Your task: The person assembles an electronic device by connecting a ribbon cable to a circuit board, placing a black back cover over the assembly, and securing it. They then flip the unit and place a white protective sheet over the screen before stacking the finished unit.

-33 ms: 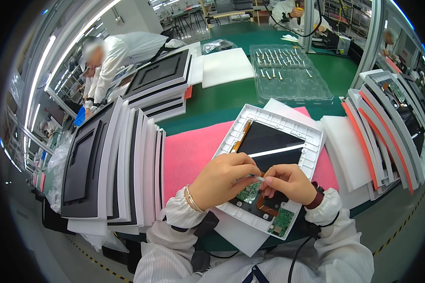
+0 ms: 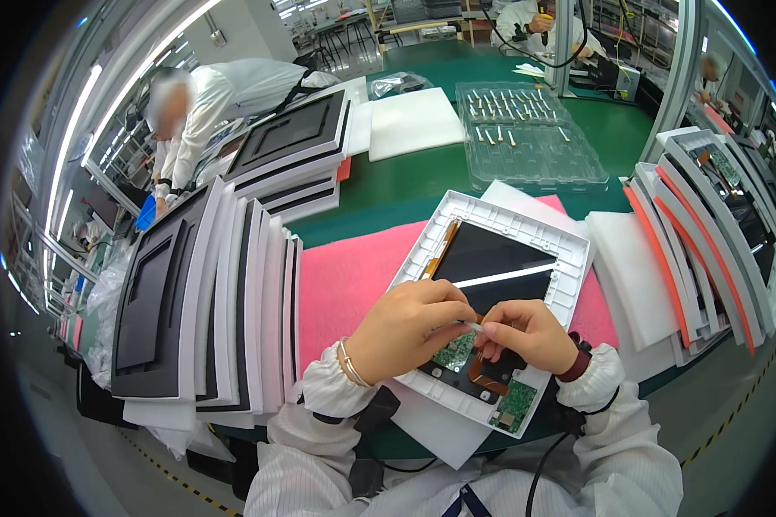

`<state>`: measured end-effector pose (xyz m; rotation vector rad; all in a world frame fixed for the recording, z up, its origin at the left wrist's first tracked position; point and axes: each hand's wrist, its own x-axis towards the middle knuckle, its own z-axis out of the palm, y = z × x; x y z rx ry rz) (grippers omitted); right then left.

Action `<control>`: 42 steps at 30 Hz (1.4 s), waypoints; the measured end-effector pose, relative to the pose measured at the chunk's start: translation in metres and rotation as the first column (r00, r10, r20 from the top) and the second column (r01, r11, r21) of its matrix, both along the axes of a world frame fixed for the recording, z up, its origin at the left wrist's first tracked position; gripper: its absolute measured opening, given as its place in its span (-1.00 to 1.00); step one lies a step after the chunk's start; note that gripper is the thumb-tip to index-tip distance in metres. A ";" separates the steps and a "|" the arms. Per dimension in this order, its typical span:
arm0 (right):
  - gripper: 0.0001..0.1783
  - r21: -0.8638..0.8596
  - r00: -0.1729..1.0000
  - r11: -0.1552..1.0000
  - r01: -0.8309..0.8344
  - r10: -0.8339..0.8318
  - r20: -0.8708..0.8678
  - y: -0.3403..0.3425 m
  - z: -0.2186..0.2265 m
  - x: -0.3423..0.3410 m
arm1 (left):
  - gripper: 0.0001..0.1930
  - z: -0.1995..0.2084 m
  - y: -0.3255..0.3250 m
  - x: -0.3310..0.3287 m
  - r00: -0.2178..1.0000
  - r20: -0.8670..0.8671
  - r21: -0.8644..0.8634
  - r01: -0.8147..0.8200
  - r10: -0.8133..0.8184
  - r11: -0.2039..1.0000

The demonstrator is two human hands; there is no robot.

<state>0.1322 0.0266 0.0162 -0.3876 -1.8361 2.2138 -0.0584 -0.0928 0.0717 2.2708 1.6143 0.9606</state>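
Note:
A white plastic housing (image 2: 572, 280) lies tilted in front of me, its inner side up. Inside are a black panel (image 2: 496, 246) crossed by a white strip, a green circuit board (image 2: 453, 354), a smaller board (image 2: 517, 403) in the near corner and a brown ribbon cable (image 2: 483, 376). Over the larger board, my left hand (image 2: 409, 332) and my right hand (image 2: 528, 334) meet with fingertips pinched. Between them is a small white strip (image 2: 472, 327), mostly hidden by the fingers. Both hands are closed on it; its exact kind is too small to tell.
Black panels with white foam (image 2: 168, 293) are stacked at the left, with another stack (image 2: 289, 133) behind. Grey housings with orange sheets (image 2: 707, 224) stand at the right. A clear tray (image 2: 535, 159) holds several small white strips. A co-worker (image 2: 233, 90) leans in at far left.

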 end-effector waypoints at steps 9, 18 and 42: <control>-0.78 0.335 0.971 0.917 0.219 -0.170 -0.170 -0.006 0.002 -0.001 | -0.82 -0.003 0.001 0.004 0.999 -0.034 0.070 -0.013 0.015 0.997; -0.78 0.716 0.893 0.543 0.438 -0.169 -0.418 -0.009 0.008 -0.001 | -0.84 -0.007 0.003 0.005 0.998 -0.036 0.079 -0.048 0.051 0.996; -0.79 0.775 0.834 0.314 0.549 -0.147 -0.532 -0.011 0.006 -0.005 | -0.86 -0.005 0.003 0.010 0.993 0.001 0.098 -0.119 0.120 0.988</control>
